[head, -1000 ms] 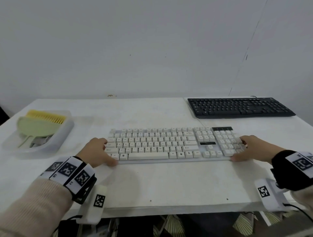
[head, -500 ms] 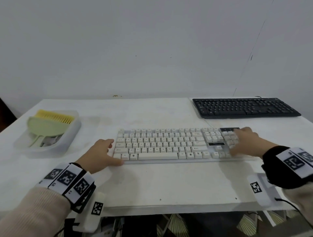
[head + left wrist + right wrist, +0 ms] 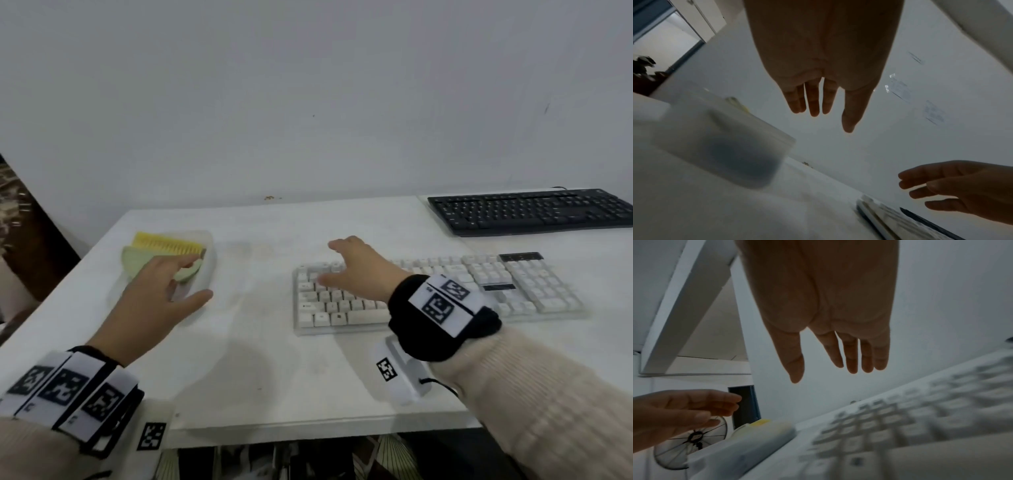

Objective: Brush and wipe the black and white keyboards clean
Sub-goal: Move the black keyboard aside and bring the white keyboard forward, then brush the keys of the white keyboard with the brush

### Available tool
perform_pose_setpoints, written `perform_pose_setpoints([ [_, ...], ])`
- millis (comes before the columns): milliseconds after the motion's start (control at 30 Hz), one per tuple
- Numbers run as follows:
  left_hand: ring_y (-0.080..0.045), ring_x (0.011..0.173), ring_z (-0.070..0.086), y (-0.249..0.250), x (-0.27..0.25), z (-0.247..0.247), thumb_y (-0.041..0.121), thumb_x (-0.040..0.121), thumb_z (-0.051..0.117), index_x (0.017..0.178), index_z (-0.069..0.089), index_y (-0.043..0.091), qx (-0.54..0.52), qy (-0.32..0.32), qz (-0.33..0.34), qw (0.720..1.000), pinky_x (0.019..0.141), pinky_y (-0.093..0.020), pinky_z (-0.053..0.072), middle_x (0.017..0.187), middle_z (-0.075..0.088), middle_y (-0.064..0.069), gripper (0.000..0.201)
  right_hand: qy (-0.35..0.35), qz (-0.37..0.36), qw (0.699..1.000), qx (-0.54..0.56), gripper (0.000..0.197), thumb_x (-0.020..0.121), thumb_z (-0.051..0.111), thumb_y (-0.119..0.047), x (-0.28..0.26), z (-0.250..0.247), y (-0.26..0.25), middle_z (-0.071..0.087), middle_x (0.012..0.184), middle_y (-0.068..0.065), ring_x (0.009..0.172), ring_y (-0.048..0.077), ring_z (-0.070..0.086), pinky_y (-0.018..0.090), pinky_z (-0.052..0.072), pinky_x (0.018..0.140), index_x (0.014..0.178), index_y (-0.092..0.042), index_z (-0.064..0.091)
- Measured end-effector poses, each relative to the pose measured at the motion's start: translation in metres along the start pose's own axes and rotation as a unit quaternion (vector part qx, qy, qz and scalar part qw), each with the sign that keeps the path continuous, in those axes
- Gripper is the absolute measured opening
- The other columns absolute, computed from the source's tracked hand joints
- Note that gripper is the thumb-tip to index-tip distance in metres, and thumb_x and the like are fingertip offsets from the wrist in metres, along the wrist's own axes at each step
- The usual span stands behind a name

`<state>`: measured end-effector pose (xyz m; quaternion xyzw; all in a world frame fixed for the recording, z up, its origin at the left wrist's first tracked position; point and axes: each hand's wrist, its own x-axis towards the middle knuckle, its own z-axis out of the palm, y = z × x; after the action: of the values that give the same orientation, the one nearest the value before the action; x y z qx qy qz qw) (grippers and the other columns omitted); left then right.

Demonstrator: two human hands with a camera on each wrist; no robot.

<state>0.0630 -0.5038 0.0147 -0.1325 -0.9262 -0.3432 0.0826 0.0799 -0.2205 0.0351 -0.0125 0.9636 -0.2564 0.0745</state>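
Both our hands are empty with fingers spread, left hand (image 3: 154, 291) over the tray (image 3: 209, 270) holding the brush (image 3: 164, 247), right hand (image 3: 356, 270) above the white keyboard (image 3: 513, 287) beside that tray, presumably to fetch tools; black keyboard (image 3: 527, 210) lies beyond.

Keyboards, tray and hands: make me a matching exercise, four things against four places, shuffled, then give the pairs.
Things:
1. white keyboard
2. black keyboard
3. left hand
4. yellow brush

Places:
A. far right corner of the table
B. lying in the translucent tray
C. under the open right hand
D. open, over the tray's near end

Pairs: 1-C, 2-A, 3-D, 4-B
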Motion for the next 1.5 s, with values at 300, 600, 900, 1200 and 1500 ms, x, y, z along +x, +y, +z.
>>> perform_pose_setpoints([
  [300,-0.03,0.129,0.038,-0.084,0.032,-0.047,0.059,0.053,0.078,0.14,0.039,0.009,0.023,-0.006,-0.117,0.993,0.106,-0.047,0.035,0.14,0.041,-0.016,0.108,-0.046,-0.07,0.995,0.054,0.064,0.095,0.052,-0.036,0.049,0.059,-0.107,0.035,0.146,0.012,0.131,0.026,0.037,0.031,0.032,0.103,0.146,-0.005,0.027],
  [600,-0.013,0.114,0.057,-0.113,0.042,-0.051,0.068,0.035,0.082,0.127,0.046,0.037,-0.113,-0.152,-0.11,0.976,0.097,-0.038,0.047,0.122,0.059,0.008,0.103,-0.087,-0.059,0.989,0.1,0.064,0.089,0.061,-0.039,0.065,0.099,-0.138,0.045,0.132,0.015,0.114,0.028,0.05,0.029,0.042,0.084,0.138,-0.006,0.037],
  [900,-0.002,0.106,0.057,-0.099,0.049,-0.038,0.07,0.025,0.082,0.111,0.043,0.055,-0.194,-0.185,-0.069,0.961,0.08,-0.021,0.047,0.118,0.057,0.016,0.095,-0.071,-0.042,0.989,0.124,0.067,0.086,0.065,-0.038,0.068,0.098,-0.119,0.044,0.135,0.011,0.114,0.026,0.053,0.033,0.047,0.091,0.14,-0.011,0.035],
  [1200,-0.004,0.108,0.058,-0.095,0.063,-0.023,0.06,0.028,0.087,0.111,0.043,0.055,-0.229,-0.2,-0.059,0.951,0.083,-0.024,0.049,0.119,0.056,0.017,0.093,-0.004,-0.093,0.995,0.03,0.051,0.091,0.057,-0.018,0.088,0.072,-0.124,0.035,0.136,0.01,0.127,0.03,0.031,0.037,0.033,0.104,0.139,-0.029,0.044],
  [1500,0.003,0.105,0.06,-0.095,0.063,-0.02,0.045,0.044,0.082,0.111,0.046,0.055,-0.264,-0.2,-0.046,0.943,0.078,-0.018,0.05,0.12,0.056,0.017,0.077,-0.056,-0.175,0.962,-0.203,0.044,0.093,0.051,-0.013,0.105,0.087,-0.154,0.028,0.146,0.006,0.133,0.032,0.022,0.049,0.025,0.109,0.128,-0.039,0.055],
])
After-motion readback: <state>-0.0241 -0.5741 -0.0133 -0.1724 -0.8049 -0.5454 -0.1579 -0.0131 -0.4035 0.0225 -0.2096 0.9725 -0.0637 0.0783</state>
